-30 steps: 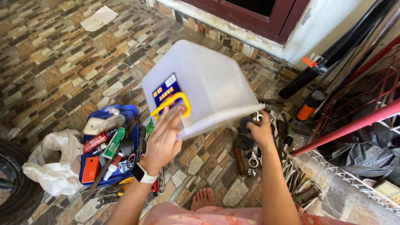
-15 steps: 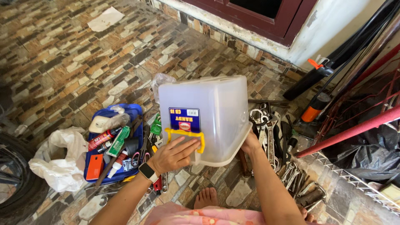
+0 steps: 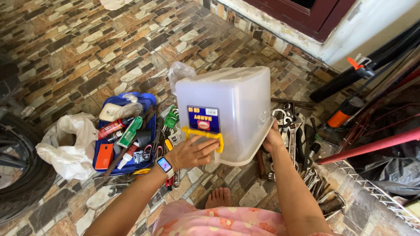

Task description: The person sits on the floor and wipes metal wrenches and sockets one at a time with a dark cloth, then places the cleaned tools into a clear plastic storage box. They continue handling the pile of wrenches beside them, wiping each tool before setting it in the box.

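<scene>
A translucent white plastic storage box (image 3: 236, 94) with a yellow latch handle (image 3: 204, 135) and a blue label is held upside down above the stone floor. My left hand (image 3: 190, 153), with a smartwatch on its wrist, grips the box's rim at the yellow handle. My right hand (image 3: 272, 140) holds the rim on the opposite side, partly hidden behind the box. Under and right of the box lies a pile of metal wrenches and hand tools (image 3: 294, 131).
A blue tray (image 3: 146, 101) full of small tools, tubes and an orange case sits at left, beside a white plastic bag (image 3: 65, 146). A tyre (image 3: 17, 175) is at far left. Orange-capped pumps (image 3: 348, 111), a red bar (image 3: 372, 146) and a wire rack (image 3: 376, 192) crowd the right. My bare foot (image 3: 218, 197) is below.
The box has swung from a tilt to level and come lower and nearer to me. My left hand moved from its side onto the yellow handle's rim.
</scene>
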